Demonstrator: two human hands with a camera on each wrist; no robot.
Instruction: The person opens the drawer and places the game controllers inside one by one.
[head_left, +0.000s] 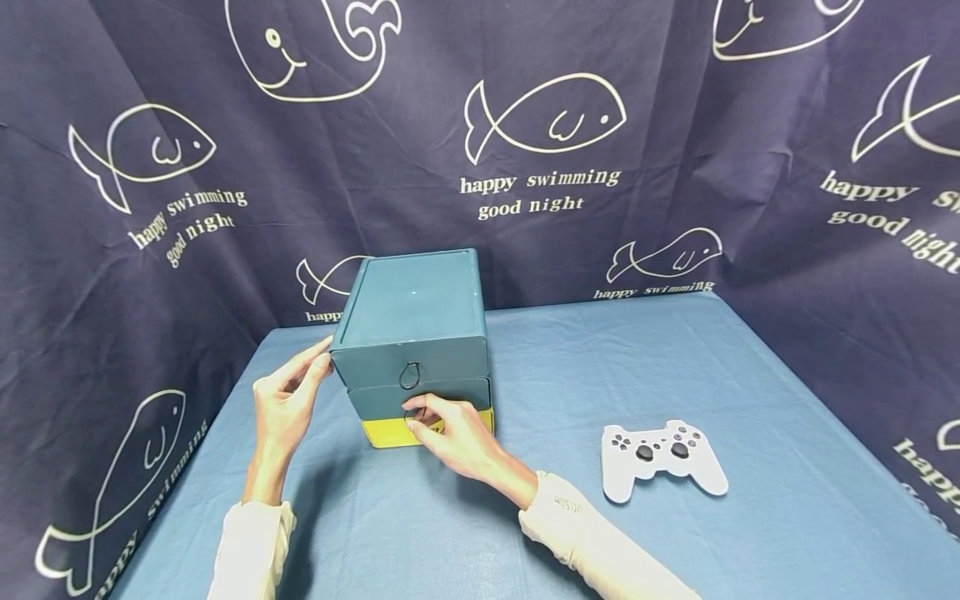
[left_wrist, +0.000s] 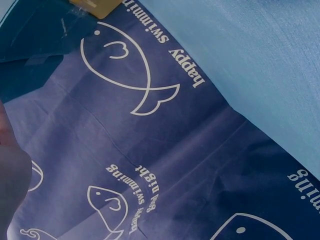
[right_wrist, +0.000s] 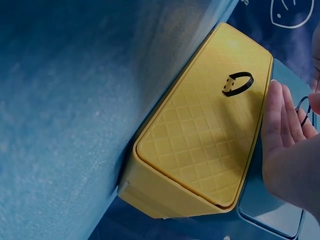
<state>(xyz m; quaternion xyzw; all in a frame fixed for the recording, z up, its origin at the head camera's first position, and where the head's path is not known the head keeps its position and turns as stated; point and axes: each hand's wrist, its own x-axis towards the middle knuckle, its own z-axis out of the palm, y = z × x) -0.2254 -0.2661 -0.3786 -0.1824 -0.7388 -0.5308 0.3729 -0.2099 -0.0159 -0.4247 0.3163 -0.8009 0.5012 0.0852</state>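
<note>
A stack of drawers (head_left: 408,300) stands toward the back left of the table, two teal drawers above a yellow one (right_wrist: 200,130). My left hand (head_left: 285,400) touches its upper left front corner with the fingers fairly straight; the left wrist view catches only part of this hand (left_wrist: 12,175) at the edge. At the middle teal drawer (head_left: 375,402), my right hand (head_left: 457,433) pinches the thin black loop handle (right_wrist: 303,111) between thumb and fingers. Another loop handle (head_left: 409,376) hangs on the top drawer. In the right wrist view, the yellow drawer's black loop (right_wrist: 242,84) sticks out untouched.
A white game controller (head_left: 662,458) lies on the blue tablecloth (head_left: 570,367), right of the drawers. Dark blue fabric (head_left: 547,242) printed with white fish and lettering rises behind the table and along both sides.
</note>
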